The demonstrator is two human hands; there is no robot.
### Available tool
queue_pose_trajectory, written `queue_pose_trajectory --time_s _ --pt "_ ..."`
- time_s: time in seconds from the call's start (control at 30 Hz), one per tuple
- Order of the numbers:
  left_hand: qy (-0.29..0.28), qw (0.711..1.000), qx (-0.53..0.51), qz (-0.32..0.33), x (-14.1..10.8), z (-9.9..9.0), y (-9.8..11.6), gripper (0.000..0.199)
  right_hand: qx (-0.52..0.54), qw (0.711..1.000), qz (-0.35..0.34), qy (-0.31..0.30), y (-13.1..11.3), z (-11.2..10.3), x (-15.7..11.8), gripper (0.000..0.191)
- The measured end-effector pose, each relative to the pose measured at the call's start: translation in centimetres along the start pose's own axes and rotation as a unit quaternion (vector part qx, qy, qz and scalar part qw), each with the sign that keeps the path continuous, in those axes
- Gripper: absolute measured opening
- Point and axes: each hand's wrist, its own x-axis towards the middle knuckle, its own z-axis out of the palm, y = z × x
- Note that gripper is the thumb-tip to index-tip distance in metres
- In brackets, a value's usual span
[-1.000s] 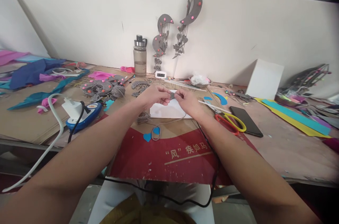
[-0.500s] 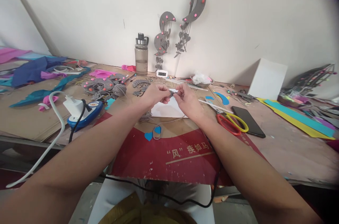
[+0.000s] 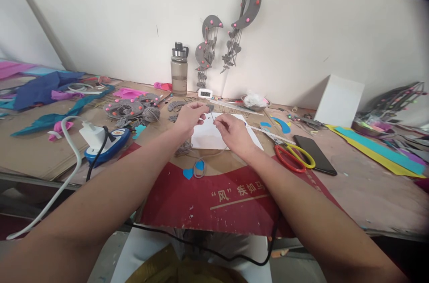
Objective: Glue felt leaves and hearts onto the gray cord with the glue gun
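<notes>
My left hand (image 3: 191, 118) is closed in a pinch on a small grey piece (image 3: 210, 107) that shows just past its fingertips. From there a thin grey yarn (image 3: 212, 116) slants down to my right hand (image 3: 233, 134), whose thumb and fingers pinch it. Both hands are above a white sheet of paper (image 3: 208, 138). More grey yarn lies below my left hand, with a loop beside two blue hearts, one heart (image 3: 188, 173) in full view and the other partly behind the loop.
Red-and-yellow scissors (image 3: 291, 158) and a black phone (image 3: 315, 153) lie right of my right forearm. A blue power strip (image 3: 107, 144) with cables sits left. A bottle (image 3: 179, 71), small clock (image 3: 204, 93) and grey moon hangings (image 3: 248, 8) are behind.
My hands have drawn apart, the left moving slightly left and the right dropping a little lower. A stretch of yarn now shows between them, and more of the paper is uncovered.
</notes>
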Motion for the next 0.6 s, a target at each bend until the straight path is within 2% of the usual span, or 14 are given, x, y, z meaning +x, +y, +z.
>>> queue_pose_trajectory --time_s 0.17,0.27,0.33,0.43,0.5,0.53,0.6 --pt "0.008 0.992 -0.114 0.045 1.0 -1.3 0.7 0.02 0.026 0.999 0.004 -0.03 0.4 -0.7 0.5 0.02" --pt "0.005 0.985 -0.158 0.063 1.4 -2.1 1.2 0.019 -0.004 0.997 0.072 0.022 1.8 -1.8 1.1 0.021" --pt "0.01 0.984 -0.167 0.059 1.6 -2.2 1.1 0.019 -0.081 0.986 0.138 0.051 3.0 -2.5 1.4 0.019" --pt "0.021 0.987 -0.158 0.017 1.5 -1.8 0.1 0.023 -0.203 0.954 0.222 -0.012 5.0 -3.1 1.7 0.026" --pt "0.004 0.99 -0.137 -0.028 1.3 -1.2 -1.0 0.024 -0.233 0.936 0.253 -0.068 6.2 -3.0 1.6 0.036" --pt "-0.007 0.991 -0.124 -0.045 1.2 -1.0 -1.6 0.024 -0.233 0.933 0.261 -0.087 6.8 -2.8 1.5 0.038" --pt "-0.015 0.993 -0.102 -0.064 1.1 -0.6 -2.6 0.024 -0.207 0.944 0.241 -0.084 7.9 -2.3 1.3 0.039"
